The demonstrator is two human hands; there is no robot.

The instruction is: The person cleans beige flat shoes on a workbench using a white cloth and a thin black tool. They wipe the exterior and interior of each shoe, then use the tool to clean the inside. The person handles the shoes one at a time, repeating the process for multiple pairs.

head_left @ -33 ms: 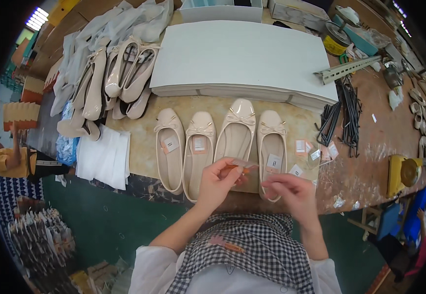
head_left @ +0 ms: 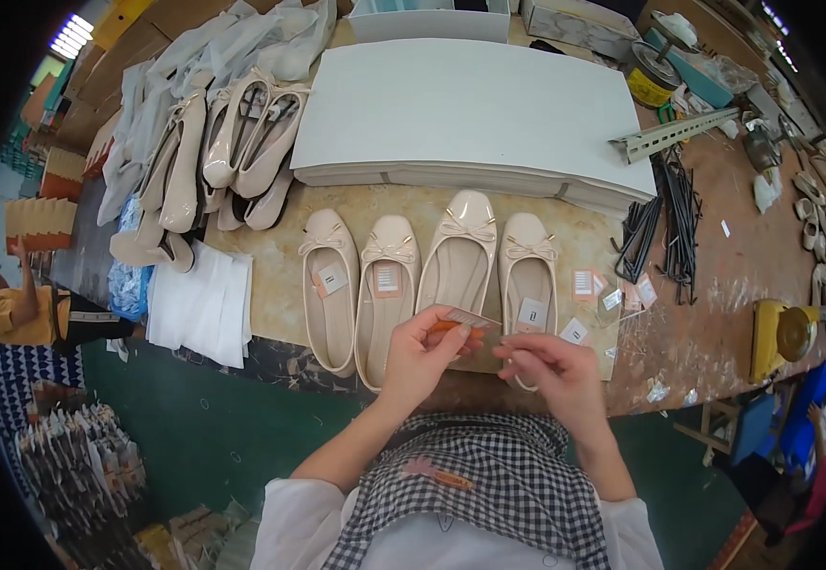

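Note:
Several beige ballet flats with small bows stand in a row, toes away from me: the leftmost flat [head_left: 328, 323], a second flat [head_left: 389, 328], a glossier third flat [head_left: 456, 266] and the rightmost flat [head_left: 527, 237]. Small tags lie inside some of them. My left hand [head_left: 418, 356], over the heel of the glossy flat, pinches a small tag [head_left: 475, 317]; something orange shows under it between the fingers. Close by on the right, my right hand [head_left: 560, 375] is closed in a pinch above the rightmost flat's heel. What its fingertips hold, if anything, is too small to make out.
Loose tags [head_left: 589, 284] lie right of the flats, with black strips [head_left: 674, 228] beyond. A stack of white board [head_left: 470, 104] spans the back. More beige flats [head_left: 251, 142] and white sheets [head_left: 199, 304] are at left. A yellow tape dispenser [head_left: 769, 342] stands at right.
My right hand has moved slightly left, nearer my left hand, and its fingers are drawn closer together. The tag in my left hand has tilted a little.

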